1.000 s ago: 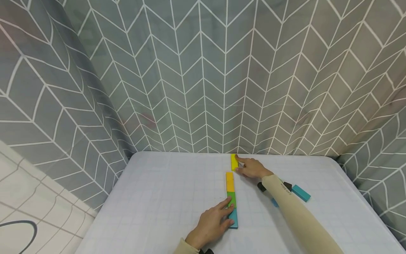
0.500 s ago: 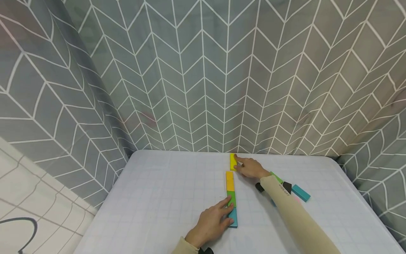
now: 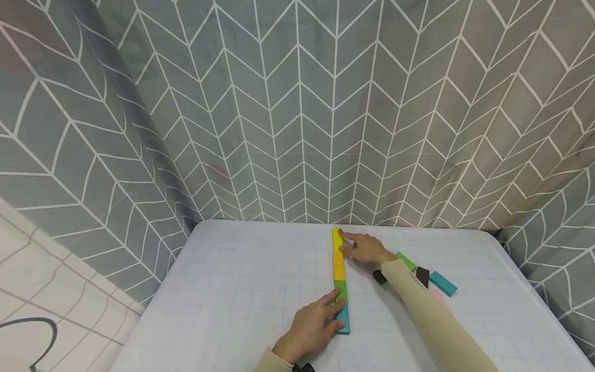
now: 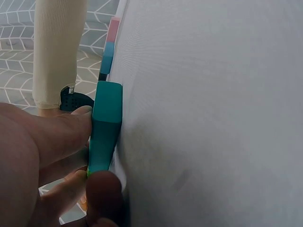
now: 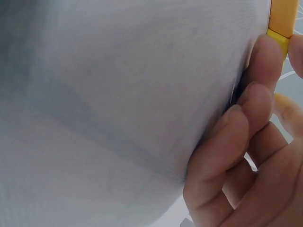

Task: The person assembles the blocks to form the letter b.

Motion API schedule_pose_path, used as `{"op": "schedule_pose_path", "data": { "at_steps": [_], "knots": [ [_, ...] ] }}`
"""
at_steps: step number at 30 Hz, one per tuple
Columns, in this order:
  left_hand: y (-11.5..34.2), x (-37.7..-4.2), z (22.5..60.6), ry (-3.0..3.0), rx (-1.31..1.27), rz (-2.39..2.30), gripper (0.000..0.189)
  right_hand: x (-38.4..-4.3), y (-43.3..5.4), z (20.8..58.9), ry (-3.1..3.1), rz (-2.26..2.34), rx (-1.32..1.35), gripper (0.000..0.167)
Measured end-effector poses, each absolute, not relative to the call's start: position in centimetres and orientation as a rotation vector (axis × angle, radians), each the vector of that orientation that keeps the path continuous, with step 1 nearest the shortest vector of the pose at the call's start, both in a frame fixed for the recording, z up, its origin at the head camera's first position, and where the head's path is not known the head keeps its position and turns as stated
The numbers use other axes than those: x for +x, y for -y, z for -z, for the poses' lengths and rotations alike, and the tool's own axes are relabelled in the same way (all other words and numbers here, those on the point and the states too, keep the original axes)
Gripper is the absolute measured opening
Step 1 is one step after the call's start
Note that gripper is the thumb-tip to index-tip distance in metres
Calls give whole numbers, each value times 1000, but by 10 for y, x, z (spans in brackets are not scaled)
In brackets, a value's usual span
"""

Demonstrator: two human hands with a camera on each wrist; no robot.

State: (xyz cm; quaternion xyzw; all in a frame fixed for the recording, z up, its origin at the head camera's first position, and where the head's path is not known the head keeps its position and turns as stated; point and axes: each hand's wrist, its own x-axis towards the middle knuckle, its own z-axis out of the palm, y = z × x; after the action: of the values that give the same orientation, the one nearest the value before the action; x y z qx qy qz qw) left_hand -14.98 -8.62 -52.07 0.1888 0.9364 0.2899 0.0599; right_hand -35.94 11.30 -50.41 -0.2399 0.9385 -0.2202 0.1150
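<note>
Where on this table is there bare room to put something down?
The wide stretch of table left of the block row is bare. Right of the row it is crowded: the right hand, its sleeve, and loose green and teal blocks.

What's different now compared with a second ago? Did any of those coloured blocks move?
The right hand has slid the yellow block toward the person, closing the gap, so it now meets the orange block at the far end of the row. The left hand stays on the near end, at the green block and teal block. The loose blocks by the right sleeve have not moved.
</note>
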Motion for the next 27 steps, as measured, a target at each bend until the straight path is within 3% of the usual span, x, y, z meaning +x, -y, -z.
{"op": "schedule_pose_path", "data": {
  "at_steps": [27],
  "knots": [
    [86,-150,520,-2842,585,-871,53,-364,-113,507,-2762,662,-689,68]
  ]
}}
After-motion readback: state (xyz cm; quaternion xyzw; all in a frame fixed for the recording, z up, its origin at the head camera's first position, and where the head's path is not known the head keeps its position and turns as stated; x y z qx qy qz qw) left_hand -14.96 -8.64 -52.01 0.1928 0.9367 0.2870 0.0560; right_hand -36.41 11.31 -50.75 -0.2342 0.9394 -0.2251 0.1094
